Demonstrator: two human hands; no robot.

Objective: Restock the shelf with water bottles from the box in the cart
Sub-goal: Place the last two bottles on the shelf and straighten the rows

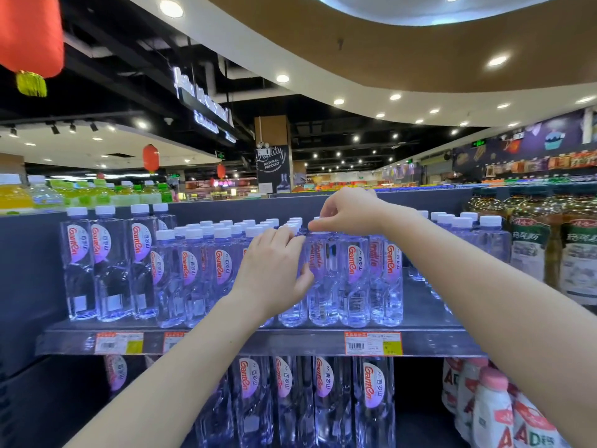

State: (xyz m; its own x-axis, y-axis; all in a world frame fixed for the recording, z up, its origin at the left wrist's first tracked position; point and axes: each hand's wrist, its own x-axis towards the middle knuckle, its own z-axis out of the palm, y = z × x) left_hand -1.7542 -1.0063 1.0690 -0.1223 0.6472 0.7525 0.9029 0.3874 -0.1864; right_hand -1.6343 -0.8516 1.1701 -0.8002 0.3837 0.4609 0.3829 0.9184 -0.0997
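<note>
Both forearms are extending forward, bare: the left is rising from the lower left, the right is coming in from the right edge. My left hand (274, 270) is curling with its back toward me, thumb pressing a water bottle (323, 302). My right hand (345, 210) is hanging higher, wrist bent down, with bunched fingertips pinching that bottle's top.

Metal shelf (429, 318), upright rows of water bottles (193, 273), taller bottles (106, 266) at left, price tags (373, 343) on front edge
</note>
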